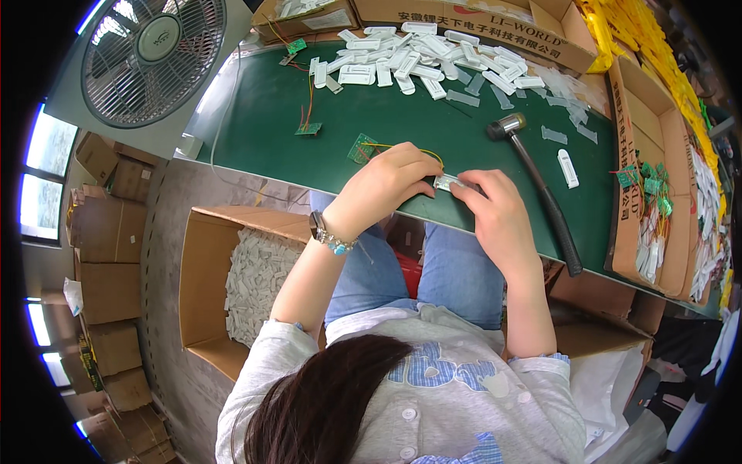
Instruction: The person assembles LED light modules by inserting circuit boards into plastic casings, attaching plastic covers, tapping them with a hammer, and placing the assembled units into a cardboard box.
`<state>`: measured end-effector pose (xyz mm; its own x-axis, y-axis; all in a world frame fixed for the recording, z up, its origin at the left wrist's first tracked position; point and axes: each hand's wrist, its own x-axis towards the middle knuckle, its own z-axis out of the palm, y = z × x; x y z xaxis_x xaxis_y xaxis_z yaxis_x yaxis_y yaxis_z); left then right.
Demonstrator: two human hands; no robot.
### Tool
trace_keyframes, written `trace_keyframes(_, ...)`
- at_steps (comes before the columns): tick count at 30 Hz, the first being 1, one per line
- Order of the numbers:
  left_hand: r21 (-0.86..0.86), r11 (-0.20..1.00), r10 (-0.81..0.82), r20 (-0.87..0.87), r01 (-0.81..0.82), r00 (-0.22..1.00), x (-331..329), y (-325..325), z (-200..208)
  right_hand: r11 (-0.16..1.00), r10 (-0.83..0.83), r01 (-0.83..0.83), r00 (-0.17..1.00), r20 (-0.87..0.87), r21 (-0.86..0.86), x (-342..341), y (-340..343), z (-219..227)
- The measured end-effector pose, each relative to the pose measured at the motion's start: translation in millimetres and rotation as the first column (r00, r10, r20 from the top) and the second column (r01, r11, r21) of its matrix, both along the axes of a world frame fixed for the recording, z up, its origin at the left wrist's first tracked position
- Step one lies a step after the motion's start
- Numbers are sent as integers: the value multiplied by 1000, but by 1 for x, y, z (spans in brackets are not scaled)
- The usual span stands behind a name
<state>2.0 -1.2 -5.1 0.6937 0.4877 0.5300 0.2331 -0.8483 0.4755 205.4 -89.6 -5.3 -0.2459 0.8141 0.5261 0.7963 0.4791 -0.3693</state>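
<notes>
Near the table's front edge, my left hand [398,176] and my right hand [497,207] grip a small white plastic casing [446,182] from both sides. The fingertips are closed around its ends and cover part of it. A yellow wire [417,148] arches over my left hand, beside a green circuit board [361,148] on the table. Whether that wire runs into the casing is hidden by my fingers. To the right of my right hand lies a hammer [542,180] with a black handle, its head pointing away from me.
A heap of white plastic casings [402,58] covers the back of the green table [263,116]. Another circuit board [309,129] lies at left. One casing [568,168] sits right of the hammer. A cardboard box [618,224] with wired boards stands at right, a fan [154,62] at left.
</notes>
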Motion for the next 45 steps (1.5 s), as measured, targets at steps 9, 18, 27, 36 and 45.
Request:
trace_keyframes(9,-60,998,28,-36,-31,999,2,0,0,1000,1,-1,1000,15,-7,0,0,0)
trace_keyframes(18,91,996,9,-51,-5,999,1,2,-1,1000,-7,7,1000,27,-16,0,0,0)
trace_keyframes(27,107,994,-4,-61,10,998,4,-1,1,1000,-1,1,1000,29,1,0,1,0)
trace_keyframes(36,37,999,-12,-34,13,999,0,0,-2,993,98,-92,991,93,-74,35,22,34)
trace_keyframes(45,-57,998,-18,-13,17,1000,2,2,-5,817,-432,564,737,519,-120,147,73,21)
